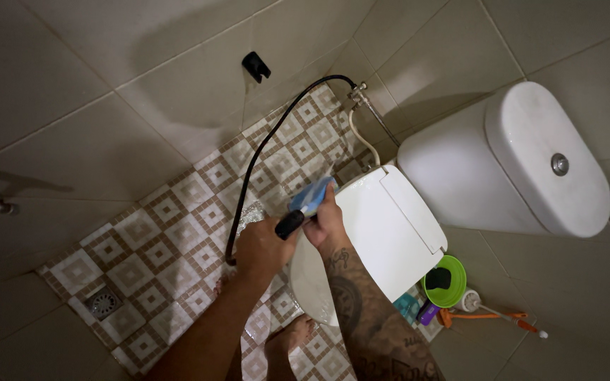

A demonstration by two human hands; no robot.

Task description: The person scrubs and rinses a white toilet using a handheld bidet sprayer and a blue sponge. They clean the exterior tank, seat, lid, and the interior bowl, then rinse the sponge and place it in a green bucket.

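The right hand (327,224) grips a blue sponge (312,197) at the closed toilet lid's (379,236) nine-o'clock edge; the left hand (262,248) clasps the black spray hose (255,159). Wet patterned floor tiles (171,240) spread toward eight o'clock, the white cistern (517,162) at two.

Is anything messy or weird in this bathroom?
A bit. The patterned floor looks wet under the left hand, which holds the black sprayer. A green bowl and an orange brush lie jumbled on the floor beside the toilet. Nothing looks broken.
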